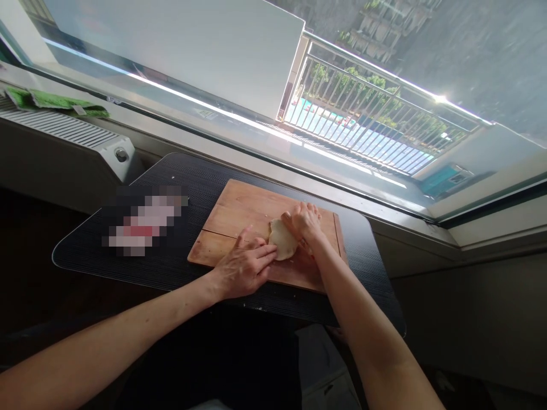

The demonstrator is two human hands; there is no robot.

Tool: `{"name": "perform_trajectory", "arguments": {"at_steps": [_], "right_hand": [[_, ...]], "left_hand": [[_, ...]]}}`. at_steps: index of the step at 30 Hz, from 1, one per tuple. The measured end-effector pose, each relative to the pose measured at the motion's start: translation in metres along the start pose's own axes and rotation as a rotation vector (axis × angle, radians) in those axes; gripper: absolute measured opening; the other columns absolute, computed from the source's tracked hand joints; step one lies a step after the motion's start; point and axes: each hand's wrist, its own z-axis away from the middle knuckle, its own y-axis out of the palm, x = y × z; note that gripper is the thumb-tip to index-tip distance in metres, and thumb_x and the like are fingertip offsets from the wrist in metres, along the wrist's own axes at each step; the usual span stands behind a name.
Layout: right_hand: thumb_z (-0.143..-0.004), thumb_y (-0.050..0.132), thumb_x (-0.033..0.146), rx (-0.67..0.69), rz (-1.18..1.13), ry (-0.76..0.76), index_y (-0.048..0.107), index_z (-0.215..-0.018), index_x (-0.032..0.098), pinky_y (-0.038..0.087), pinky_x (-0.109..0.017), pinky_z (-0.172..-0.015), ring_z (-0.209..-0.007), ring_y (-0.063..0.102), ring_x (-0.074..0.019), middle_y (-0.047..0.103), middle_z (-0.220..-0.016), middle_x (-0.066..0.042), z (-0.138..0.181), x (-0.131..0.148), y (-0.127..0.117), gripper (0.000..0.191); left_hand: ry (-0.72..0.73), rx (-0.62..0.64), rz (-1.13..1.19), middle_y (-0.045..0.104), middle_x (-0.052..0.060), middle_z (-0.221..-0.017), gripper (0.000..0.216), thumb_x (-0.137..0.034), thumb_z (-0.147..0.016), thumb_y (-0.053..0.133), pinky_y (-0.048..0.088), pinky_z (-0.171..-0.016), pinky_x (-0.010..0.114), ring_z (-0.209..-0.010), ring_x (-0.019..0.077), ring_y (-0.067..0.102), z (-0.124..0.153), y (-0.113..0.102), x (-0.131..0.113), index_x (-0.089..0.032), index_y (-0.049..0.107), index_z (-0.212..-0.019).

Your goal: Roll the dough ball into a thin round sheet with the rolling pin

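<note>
A thin, round, pale piece of dough lies on a wooden board. My left hand reaches in from the left, and its fingertips pinch the dough's near-left edge while another finger is raised. At the dough's right side, my right hand presses down with its fingers curled over a wooden rolling pin. Most of the pin is hidden under that palm; only a bit shows beside the dough. Small crumbs of dough are scattered on the board.
The board rests on a dark table with rounded corners, against a window sill. A blurred-out item lies on the table's left part. A radiator with a green cloth stands at the left. Beyond the glass is a metal railing.
</note>
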Motion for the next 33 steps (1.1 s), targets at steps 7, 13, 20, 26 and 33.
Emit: {"name": "perform_trajectory", "arguments": {"at_steps": [7,13,20,26,33], "right_hand": [[-0.100,0.029,0.036,-0.107,0.048,-0.150,0.053,-0.132,0.015,0.024,-0.052,-0.116,-0.143,0.032,-0.0308,0.048,-0.147,-0.015,0.009,0.007,0.003,0.046],[-0.099,0.031,0.036,-0.057,0.025,-0.120,0.057,-0.127,0.015,0.029,-0.048,-0.113,-0.138,0.039,-0.0304,0.055,-0.139,-0.017,0.003,0.007,0.004,0.044],[-0.100,0.031,0.035,0.009,0.102,-0.038,0.061,-0.118,0.015,0.031,-0.050,-0.111,-0.134,0.043,-0.0310,0.058,-0.134,-0.018,-0.006,0.004,-0.001,0.041],[-0.101,0.029,0.047,-0.069,0.084,-0.196,0.053,-0.136,0.013,0.022,-0.051,-0.118,-0.148,0.024,-0.0302,0.041,-0.154,-0.016,-0.006,0.008,0.006,0.054],[-0.102,0.025,0.049,-0.041,0.085,-0.206,0.052,-0.138,0.012,0.022,-0.050,-0.118,-0.148,0.025,-0.0305,0.043,-0.152,-0.017,-0.004,0.011,0.008,0.058]], "left_hand": [[0.011,0.012,0.007,0.067,0.005,-0.130,0.032,-0.028,-0.097,0.047,0.007,-0.121,0.056,-0.118,0.0242,0.055,0.000,0.000,0.001,-0.022,0.067,-0.121],[0.004,0.002,0.014,0.067,0.005,-0.129,0.032,-0.028,-0.097,0.047,0.005,-0.121,0.056,-0.117,0.0241,0.056,0.000,-0.001,0.000,-0.021,0.068,-0.120],[-0.010,0.014,0.011,0.066,0.006,-0.131,0.034,-0.027,-0.096,0.049,0.007,-0.121,0.057,-0.117,0.0241,0.056,-0.001,-0.001,-0.001,-0.021,0.066,-0.125],[-0.010,0.012,0.031,0.068,0.004,-0.127,0.031,-0.028,-0.096,0.047,0.003,-0.122,0.055,-0.117,0.0233,0.056,-0.002,-0.002,-0.001,-0.023,0.069,-0.117],[-0.018,0.026,0.036,0.068,0.006,-0.127,0.034,-0.027,-0.095,0.048,0.000,-0.122,0.059,-0.118,0.0244,0.055,-0.001,-0.002,-0.001,-0.023,0.066,-0.124]]}}
